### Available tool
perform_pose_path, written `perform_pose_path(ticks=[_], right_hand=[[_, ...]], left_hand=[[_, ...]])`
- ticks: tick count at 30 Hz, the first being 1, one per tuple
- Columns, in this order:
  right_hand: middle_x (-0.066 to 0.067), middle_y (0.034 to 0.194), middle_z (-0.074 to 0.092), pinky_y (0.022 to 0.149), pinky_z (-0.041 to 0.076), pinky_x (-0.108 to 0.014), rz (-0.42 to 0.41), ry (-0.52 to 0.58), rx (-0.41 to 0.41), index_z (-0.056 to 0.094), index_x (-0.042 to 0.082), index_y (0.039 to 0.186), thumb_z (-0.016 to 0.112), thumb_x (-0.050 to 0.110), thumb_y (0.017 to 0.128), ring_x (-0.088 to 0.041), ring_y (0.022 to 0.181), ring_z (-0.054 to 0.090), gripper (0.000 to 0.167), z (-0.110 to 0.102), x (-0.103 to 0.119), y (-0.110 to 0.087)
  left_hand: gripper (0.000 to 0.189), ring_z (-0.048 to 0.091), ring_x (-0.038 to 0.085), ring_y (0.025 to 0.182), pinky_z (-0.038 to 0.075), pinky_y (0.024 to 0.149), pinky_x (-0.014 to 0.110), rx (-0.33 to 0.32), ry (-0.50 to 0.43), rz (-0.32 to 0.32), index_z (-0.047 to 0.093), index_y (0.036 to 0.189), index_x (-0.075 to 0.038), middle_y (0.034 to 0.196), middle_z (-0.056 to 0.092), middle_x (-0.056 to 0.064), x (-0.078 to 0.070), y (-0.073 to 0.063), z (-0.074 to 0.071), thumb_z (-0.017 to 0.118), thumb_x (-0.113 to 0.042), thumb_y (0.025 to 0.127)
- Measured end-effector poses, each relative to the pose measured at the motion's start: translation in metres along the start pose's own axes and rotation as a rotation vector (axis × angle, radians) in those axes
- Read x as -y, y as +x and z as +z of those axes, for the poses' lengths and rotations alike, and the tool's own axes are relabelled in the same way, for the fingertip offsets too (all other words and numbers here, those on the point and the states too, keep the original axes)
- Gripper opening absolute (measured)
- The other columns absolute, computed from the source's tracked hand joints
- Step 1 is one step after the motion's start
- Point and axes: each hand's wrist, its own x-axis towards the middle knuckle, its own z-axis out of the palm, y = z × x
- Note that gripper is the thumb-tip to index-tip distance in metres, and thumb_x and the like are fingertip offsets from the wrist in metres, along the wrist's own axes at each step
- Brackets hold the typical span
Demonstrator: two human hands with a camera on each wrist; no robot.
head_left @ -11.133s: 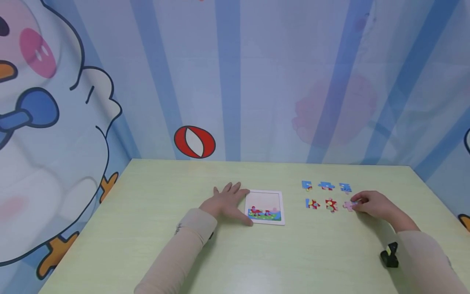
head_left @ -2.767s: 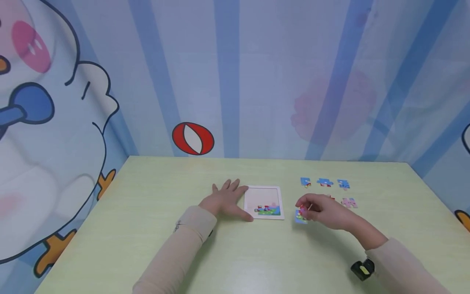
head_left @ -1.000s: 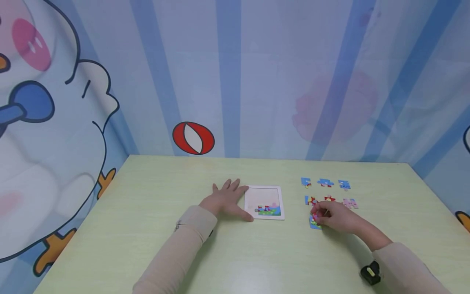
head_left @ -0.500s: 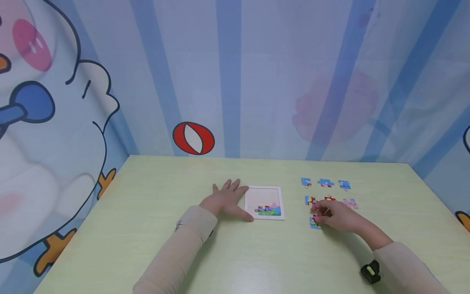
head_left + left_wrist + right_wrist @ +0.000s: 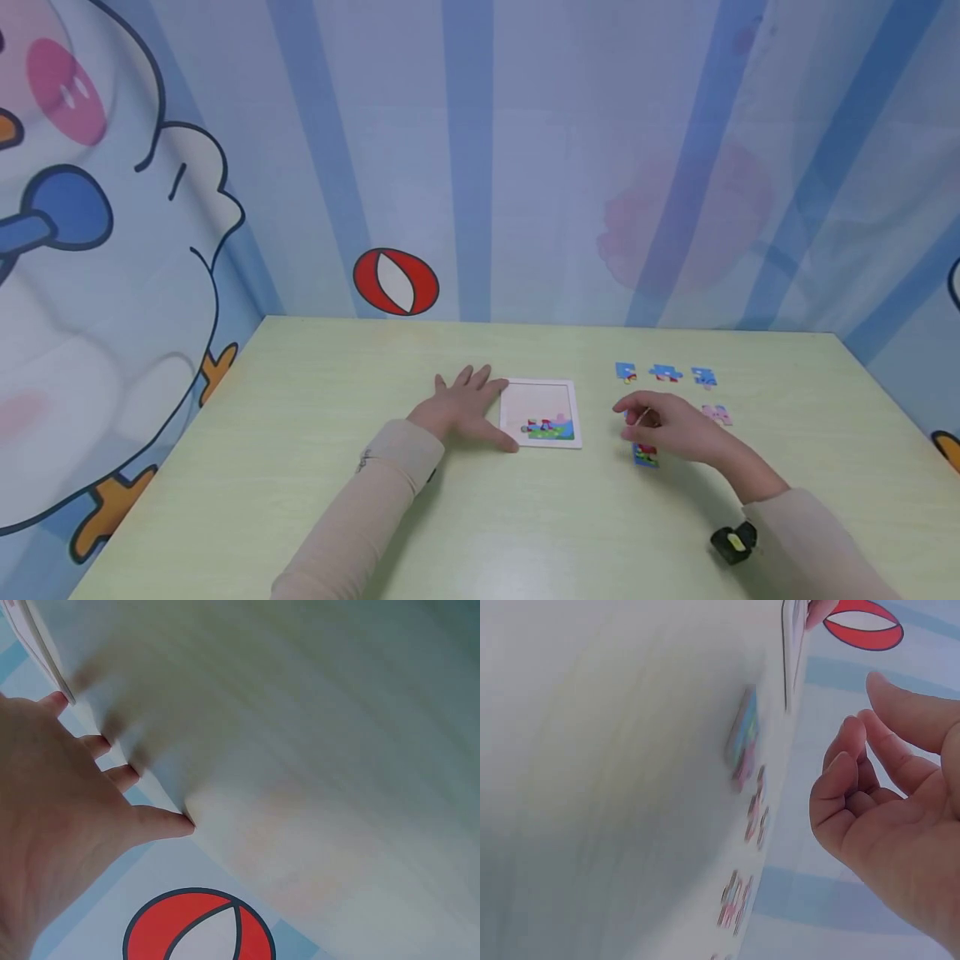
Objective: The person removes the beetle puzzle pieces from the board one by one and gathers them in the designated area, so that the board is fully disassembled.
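Observation:
My left hand (image 5: 453,414) lies with fingers spread at the left side of a white puzzle tray (image 5: 576,417), thumb and a fingertip at its edge. Joined jigsaw pieces (image 5: 550,428) fill the tray's lower right; its upper part and lower left show bare backing. To the right, my right hand (image 5: 667,425) hovers with bent fingers, thumb and index apart, nothing between them in the right wrist view. A blue, green and red jigsaw piece (image 5: 646,456) lies on the table just below it. That hand hides most of the middle row of pieces.
Blue jigsaw pieces (image 5: 665,372) form a back row on the pale table (image 5: 360,367). A pink jigsaw piece (image 5: 717,414) shows right of my right hand. Behind the table hangs a striped, printed cloth (image 5: 525,167).
The tray's lower-left piece was taken out, carried right and set down before the other loose pieces. My right hand has just let it go and risen slightly left. My left hand stays put.

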Motion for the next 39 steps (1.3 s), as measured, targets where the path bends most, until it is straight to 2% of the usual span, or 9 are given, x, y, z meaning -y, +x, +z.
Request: perform_pose_path(ticks=[12,18,25,30,39], right_hand=[[-0.005,0.093,0.056,0.063,0.046,-0.026,-0.071,0.033,0.005,0.06,-0.003,0.117,0.068,0.013,0.09,-0.017,0.076,0.052,0.033,0.019,0.025,0.027],[-0.007,0.095,0.058,0.069,0.048,-0.027,-0.066,0.067,0.028,0.06,-0.003,0.117,0.067,0.009,0.089,-0.018,0.08,0.055,0.031,0.032,0.033,0.044],[-0.008,0.095,0.06,0.072,0.047,-0.03,-0.056,0.053,0.051,0.061,-0.003,0.116,0.069,0.009,0.088,-0.018,0.082,0.056,0.032,0.043,0.038,0.06],[-0.009,0.098,0.061,0.076,0.049,-0.029,-0.044,0.037,0.063,0.061,-0.001,0.116,0.071,0.01,0.086,-0.017,0.084,0.058,0.034,0.049,0.039,0.068],[-0.007,0.097,0.061,0.074,0.048,-0.029,-0.025,0.006,0.073,0.062,0.0,0.114,0.072,0.008,0.085,-0.018,0.085,0.057,0.031,0.057,0.038,0.072]], left_hand=[[0.101,0.003,0.033,0.149,0.002,0.111,0.068,0.002,0.003,0.0,0.024,0.154,-0.028,0.163,0.009,0.005,-0.001,-0.001,-0.002,0.067,-0.069,0.072],[0.101,0.004,0.034,0.148,0.003,0.11,0.069,-0.002,0.011,-0.006,0.024,0.154,-0.028,0.163,0.01,0.006,0.0,0.0,-0.001,0.066,-0.07,0.072],[0.101,0.004,0.034,0.148,0.004,0.11,0.069,0.006,0.018,-0.013,0.024,0.154,-0.03,0.163,0.01,0.005,0.001,0.001,0.0,0.065,-0.072,0.071],[0.101,0.005,0.034,0.148,0.005,0.11,0.07,0.006,0.023,-0.014,0.025,0.153,-0.029,0.162,0.011,0.006,-0.001,0.0,-0.002,0.065,-0.072,0.071],[0.101,0.006,0.034,0.148,0.005,0.11,0.07,0.012,0.024,-0.013,0.025,0.154,-0.029,0.162,0.011,0.006,-0.001,-0.001,-0.002,0.065,-0.071,0.072]])
